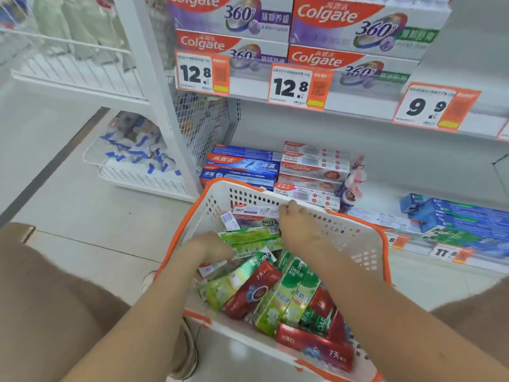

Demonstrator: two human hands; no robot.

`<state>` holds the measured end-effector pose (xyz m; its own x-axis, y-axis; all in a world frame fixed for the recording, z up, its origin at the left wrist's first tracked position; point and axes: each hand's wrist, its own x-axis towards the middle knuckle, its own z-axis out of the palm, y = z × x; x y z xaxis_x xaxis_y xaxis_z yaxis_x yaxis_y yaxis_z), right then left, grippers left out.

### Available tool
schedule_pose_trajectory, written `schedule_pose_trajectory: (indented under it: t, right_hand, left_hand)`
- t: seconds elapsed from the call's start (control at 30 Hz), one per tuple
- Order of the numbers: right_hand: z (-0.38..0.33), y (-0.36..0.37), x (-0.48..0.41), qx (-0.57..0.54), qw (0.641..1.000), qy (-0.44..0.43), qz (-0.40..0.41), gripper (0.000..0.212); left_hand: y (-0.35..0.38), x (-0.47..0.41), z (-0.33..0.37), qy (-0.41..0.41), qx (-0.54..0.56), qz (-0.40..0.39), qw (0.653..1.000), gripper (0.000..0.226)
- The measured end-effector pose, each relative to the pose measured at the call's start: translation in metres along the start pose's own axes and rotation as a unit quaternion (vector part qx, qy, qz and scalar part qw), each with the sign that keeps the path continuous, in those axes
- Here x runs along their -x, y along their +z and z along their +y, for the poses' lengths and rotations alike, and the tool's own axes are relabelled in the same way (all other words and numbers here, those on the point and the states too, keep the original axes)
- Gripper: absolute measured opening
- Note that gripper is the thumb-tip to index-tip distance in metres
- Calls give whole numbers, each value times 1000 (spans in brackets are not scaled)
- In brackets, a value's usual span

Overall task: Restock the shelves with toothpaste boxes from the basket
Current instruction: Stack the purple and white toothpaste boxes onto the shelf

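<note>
Above your basket, stacked boxes read "Colgate 360°", and 3 price tags show 12.8, 12.8 and 9.9. Inside the basket you find a white box marked "Colgate 360", a green box marked "DARLIE" and a red box marked "7天".

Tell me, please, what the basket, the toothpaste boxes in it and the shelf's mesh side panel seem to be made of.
The basket: moulded plastic by the look; matt white walls pierced with neat holes, orange rim. The toothpaste boxes: probably printed cardboard; sharp folded edges, glossy sheen on the red ones. The side panel: seemingly white-coated metal mesh; a fine see-through grid.
</note>
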<state>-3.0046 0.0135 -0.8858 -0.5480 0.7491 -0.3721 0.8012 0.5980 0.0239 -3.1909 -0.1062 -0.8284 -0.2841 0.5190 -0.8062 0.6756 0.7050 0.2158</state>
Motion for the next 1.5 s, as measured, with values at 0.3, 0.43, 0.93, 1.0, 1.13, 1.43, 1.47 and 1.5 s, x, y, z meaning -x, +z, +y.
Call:
schedule_pose_trajectory:
  t: [0.3, 0.43, 0.93, 1.0, 1.13, 1.43, 1.47, 1.5]
  right_hand:
    - [7, 30, 1, -208, 977, 20, 44, 40]
    - [13, 35, 2, -236, 969, 13, 70, 63]
    - [4, -58, 10, -362, 907, -38, 212, 42]
    - [8, -91, 16, -393, 877, -57, 271, 45]
    - [16, -159, 30, -338, 876, -89, 332, 29]
    - [16, -270, 106, -305, 796, -133, 506, 22]
    - [17, -277, 110, -333, 762, -130, 540, 22]
    - [18, -283, 112, -362, 730, -126, 566, 23]
  left_hand:
    - [-49, 24, -9, 9, 223, -46, 974, 41]
    - [-36, 19, -13, 39, 296, -30, 954, 34]
    - [-51, 56, 2, 120, 198, 211, 950, 36]
    - [-55, 73, 12, 152, 135, 271, 941, 33]
    - [-79, 116, 38, 184, 63, 268, 944, 55]
    - [-135, 152, 55, 219, 57, 367, 902, 60]
    - [-141, 155, 56, 226, 78, 390, 889, 63]
    - [-147, 158, 58, 241, 102, 415, 871, 63]
